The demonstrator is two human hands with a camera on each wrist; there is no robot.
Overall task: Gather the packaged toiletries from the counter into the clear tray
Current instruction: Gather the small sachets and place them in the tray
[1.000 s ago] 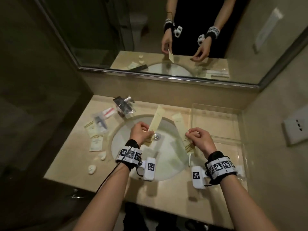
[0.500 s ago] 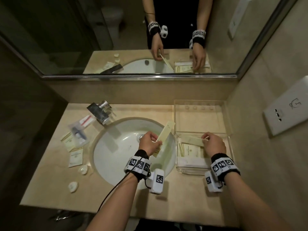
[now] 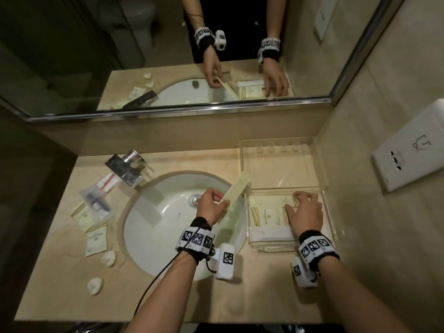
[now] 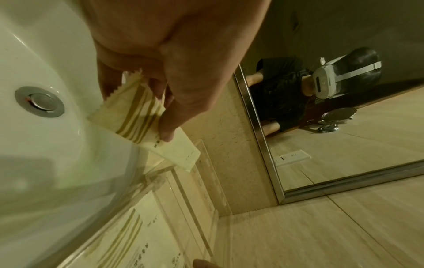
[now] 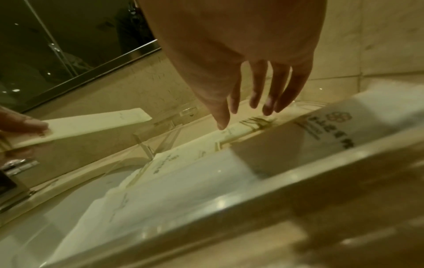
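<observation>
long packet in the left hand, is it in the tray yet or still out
Still out. The left hand pinches the long cream packet above the sink, its far end just reaching the clear tray rim.

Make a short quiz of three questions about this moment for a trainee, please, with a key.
1. True or false: the left hand pinches a long cream packet over the sink.
2. Where is the right hand? A) on the faucet B) over the packets in the clear tray C) on the socket
3. Fill in: loose packets still lie on the counter to the ___ of the sink.

Key: 1 true; 2 B; 3 left.
</observation>
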